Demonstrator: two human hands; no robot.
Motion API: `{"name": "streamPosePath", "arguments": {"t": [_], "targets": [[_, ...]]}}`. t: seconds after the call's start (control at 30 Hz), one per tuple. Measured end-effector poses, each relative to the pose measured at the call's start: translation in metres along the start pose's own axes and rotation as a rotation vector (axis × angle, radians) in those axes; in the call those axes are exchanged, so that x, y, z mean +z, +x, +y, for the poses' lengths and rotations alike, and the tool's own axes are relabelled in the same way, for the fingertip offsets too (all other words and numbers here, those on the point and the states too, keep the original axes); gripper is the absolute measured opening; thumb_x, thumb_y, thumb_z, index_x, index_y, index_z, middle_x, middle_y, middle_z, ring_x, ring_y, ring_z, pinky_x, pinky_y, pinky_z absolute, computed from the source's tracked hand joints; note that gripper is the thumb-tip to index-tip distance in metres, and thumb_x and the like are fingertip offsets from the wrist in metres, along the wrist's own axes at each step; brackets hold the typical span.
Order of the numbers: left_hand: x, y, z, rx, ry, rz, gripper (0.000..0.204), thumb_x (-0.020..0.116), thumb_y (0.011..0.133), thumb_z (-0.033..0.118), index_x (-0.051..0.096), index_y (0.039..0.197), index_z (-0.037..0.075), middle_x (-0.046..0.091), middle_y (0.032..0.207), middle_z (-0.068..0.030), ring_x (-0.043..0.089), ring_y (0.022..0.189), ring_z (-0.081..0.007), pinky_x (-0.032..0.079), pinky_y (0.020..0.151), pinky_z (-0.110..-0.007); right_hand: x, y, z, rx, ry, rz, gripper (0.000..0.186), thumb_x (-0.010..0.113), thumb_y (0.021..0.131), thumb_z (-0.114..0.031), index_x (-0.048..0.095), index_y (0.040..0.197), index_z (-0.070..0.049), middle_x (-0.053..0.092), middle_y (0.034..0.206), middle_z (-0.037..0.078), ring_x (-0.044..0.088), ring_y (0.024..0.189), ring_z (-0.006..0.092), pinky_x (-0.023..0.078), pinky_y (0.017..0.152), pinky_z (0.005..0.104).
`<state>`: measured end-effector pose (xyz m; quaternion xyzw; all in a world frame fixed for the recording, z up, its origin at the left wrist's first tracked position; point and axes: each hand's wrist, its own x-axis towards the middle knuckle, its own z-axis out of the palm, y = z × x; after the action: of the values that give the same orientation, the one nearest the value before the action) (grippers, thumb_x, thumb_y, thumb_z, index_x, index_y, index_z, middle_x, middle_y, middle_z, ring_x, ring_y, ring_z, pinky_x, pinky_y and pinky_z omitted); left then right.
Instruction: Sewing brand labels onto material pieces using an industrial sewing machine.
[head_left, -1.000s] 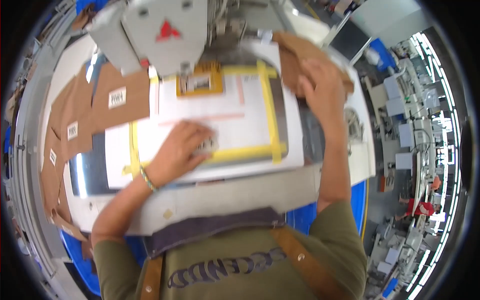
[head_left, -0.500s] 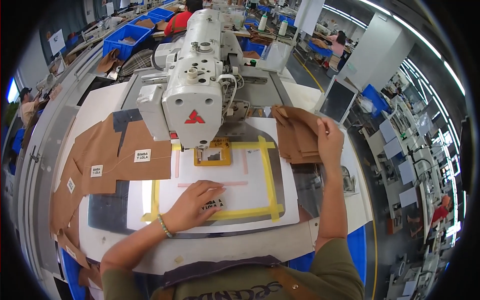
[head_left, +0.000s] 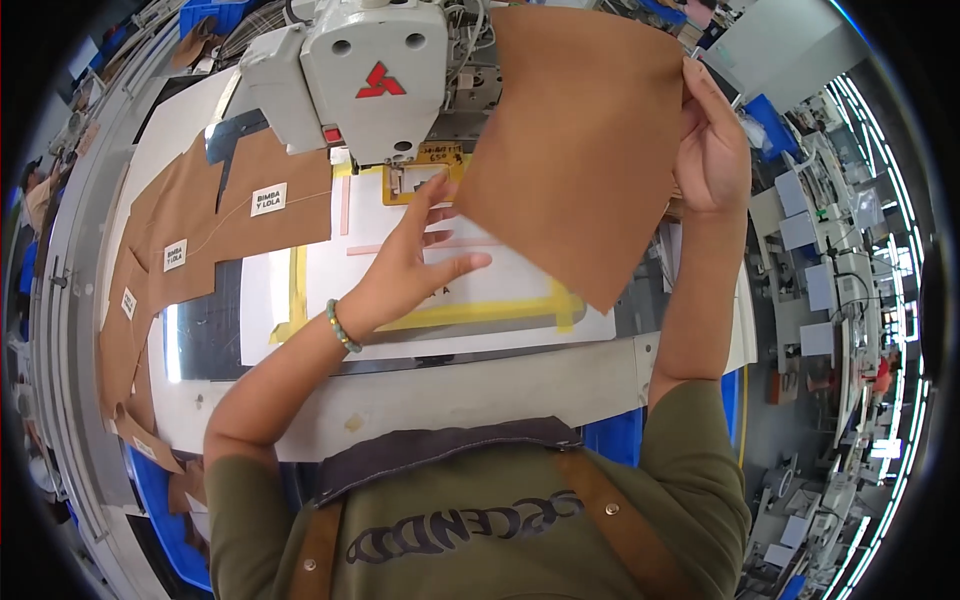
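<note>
My right hand (head_left: 712, 150) grips a brown fabric piece (head_left: 585, 140) by its right edge, raised over the right of a white template sheet (head_left: 305, 330) marked with yellow and pink tape. My left hand (head_left: 420, 255) hovers over the sheet with fingers apart, near the fabric's lower left corner. Behind it, a yellow frame (head_left: 400, 196) sits under the head of a white sewing machine (head_left: 365, 85). At left, brown pieces with white labels (head_left: 268, 198) overlap on the work surface.
The pale table's front edge (head_left: 400, 400) runs before me, with blue bins (head_left: 165, 500) below on both sides. A dark glossy plate (head_left: 200, 355) lies under the sheet. Rows of other workstations (head_left: 815, 290) fill the right; a person (head_left: 40, 190) works at far left.
My right hand has lifted a brown piece from the pile at right and brought it up and leftward over the sheet. My left hand has risen off the small label, fingers spreading.
</note>
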<state>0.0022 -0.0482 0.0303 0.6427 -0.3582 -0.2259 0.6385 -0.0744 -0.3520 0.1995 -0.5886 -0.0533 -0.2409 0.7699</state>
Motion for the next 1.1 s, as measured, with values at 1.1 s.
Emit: {"name": "streamPosePath", "arguments": {"t": [1.1], "targets": [[0.030,0.035,0.044,-0.012,-0.101,0.081,0.066,0.064,0.107,-0.003,0.042,0.168,0.005,0.068,0.122,-0.0050,0.065,0.093,-0.0088,0.057,0.086,-0.026,-0.005,-0.043,0.035,-0.538,-1.182,-0.014,0.021,0.065,0.100,0.000,0.075,0.119,-0.003,0.078,0.136,0.012,0.074,0.127,0.0290,0.058,0.107,0.0399]]}}
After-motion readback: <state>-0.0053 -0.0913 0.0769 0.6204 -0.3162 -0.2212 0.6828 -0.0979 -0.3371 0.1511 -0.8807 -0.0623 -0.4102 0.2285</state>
